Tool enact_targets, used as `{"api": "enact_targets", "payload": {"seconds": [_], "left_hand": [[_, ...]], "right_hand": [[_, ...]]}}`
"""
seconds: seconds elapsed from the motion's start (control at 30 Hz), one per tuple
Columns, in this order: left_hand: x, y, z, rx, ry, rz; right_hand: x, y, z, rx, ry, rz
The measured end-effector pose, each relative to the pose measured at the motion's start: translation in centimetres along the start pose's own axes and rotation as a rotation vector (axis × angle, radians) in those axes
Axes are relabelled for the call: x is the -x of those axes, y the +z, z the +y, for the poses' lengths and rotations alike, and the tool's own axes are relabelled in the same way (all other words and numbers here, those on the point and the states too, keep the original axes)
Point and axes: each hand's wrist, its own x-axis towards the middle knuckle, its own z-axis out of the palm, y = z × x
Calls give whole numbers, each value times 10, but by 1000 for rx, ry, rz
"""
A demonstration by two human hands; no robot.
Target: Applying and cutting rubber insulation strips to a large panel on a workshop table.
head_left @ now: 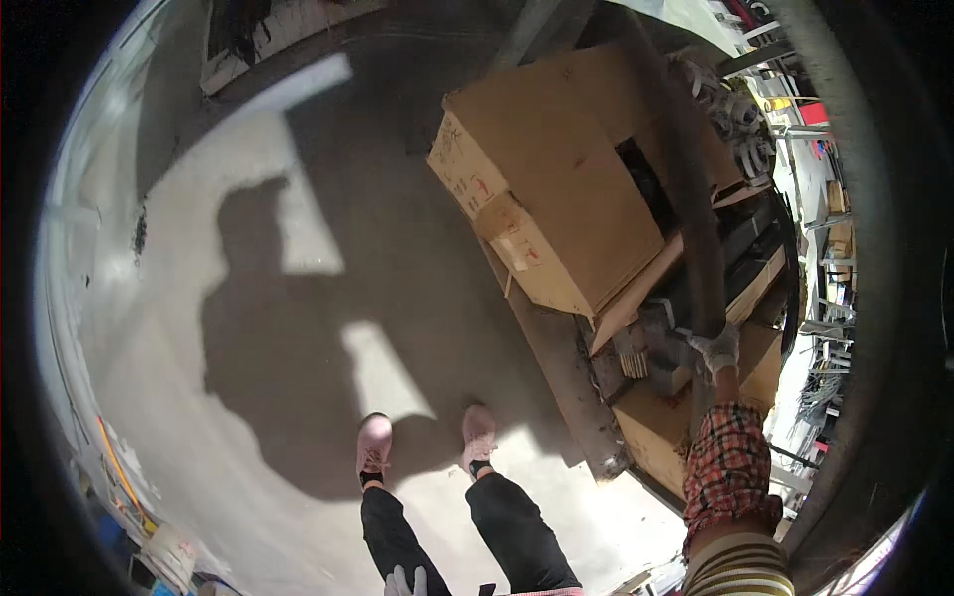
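My right hand (719,350), in a pale glove, is closed round a dark metal post (704,238) at the right, its arm reaching up from the lower edge. The post runs in front of a stack of cartons. Beside that hand sit dark blocks (661,343) and a small bundle of thin tan pieces (630,360). At the bottom edge my left hand (405,581), gloved too, shows only its fingers. They are stretched out in front of my dark trousers, with nothing visible in them.
A large brown carton (556,169) rests tilted on the stack. Below it lies another carton (656,437), and a dark beam (556,368) runs along the stack's left side. Pale coiled parts (740,119) lie behind. An orange hose (124,472) crosses the floor at the lower left.
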Motion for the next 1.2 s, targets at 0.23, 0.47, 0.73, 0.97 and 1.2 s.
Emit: {"api": "enact_targets", "payload": {"seconds": [0.23,0.47,0.73,0.97,1.2], "left_hand": [[10,-16,-9,9,52,92],[1,-37,-43,-17,191,85],[-75,-88,126,1605,-239,-699],[-24,-157,196,1477,-13,-546],[25,-191,167,1558,-111,-323]], "right_hand": [[59,-15,-7,153,-98,58],[185,-36,-40,-384,-137,-202],[461,-119,29,-273,-102,-564],[681,-192,88,-1191,154,-742],[801,-180,294,112,208,-708]]}}
